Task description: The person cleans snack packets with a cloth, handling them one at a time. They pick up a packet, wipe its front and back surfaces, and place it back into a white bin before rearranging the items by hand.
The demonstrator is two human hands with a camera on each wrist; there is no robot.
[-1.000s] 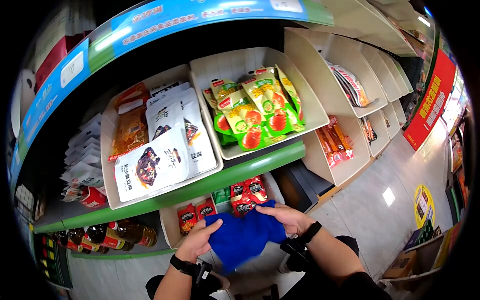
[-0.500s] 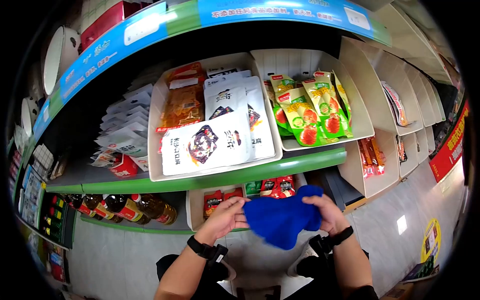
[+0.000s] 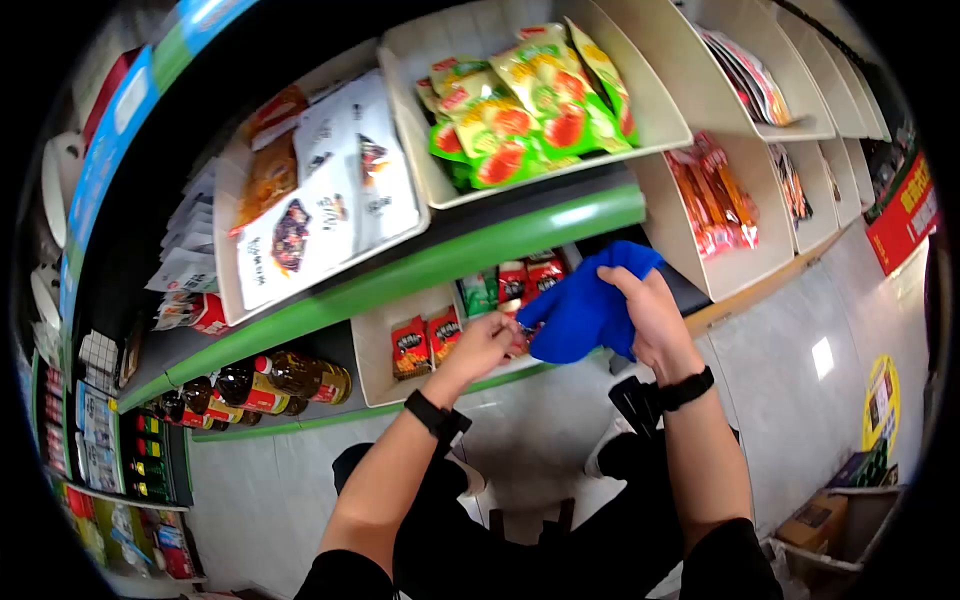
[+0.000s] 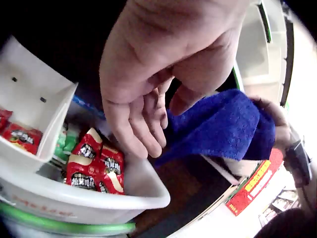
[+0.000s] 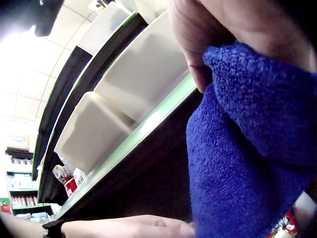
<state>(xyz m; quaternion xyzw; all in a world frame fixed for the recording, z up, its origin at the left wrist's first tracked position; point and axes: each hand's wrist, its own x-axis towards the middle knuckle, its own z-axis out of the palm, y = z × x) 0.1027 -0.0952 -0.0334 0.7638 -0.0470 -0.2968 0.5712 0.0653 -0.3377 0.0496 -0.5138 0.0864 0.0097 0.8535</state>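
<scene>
A blue terry cloth point(image 3: 585, 312) hangs in folds from my right hand point(image 3: 655, 318), which grips its upper right part with the thumb on top. In the right wrist view the cloth point(image 5: 247, 148) drapes down from the curled fingers. My left hand point(image 3: 482, 348) is beside the cloth's left edge, over the front of a low white bin. Its fingers point(image 4: 131, 131) hang loosely curled in the left wrist view, with red snack packets point(image 4: 94, 166) just past them and nothing seen between fingers and thumb.
Above the hands runs a green shelf edge point(image 3: 420, 262), with bins of white pouches point(image 3: 290, 240) and green-yellow bags point(image 3: 520, 110) over it. Bottles of dark liquid point(image 3: 300, 378) stand at lower left. Open-fronted bins point(image 3: 720, 270) line the right side.
Both hands and the cloth have moved forward toward the low bins. The left hand has come off the cloth's edge, while the right hand keeps its grip. The head view has shifted.
</scene>
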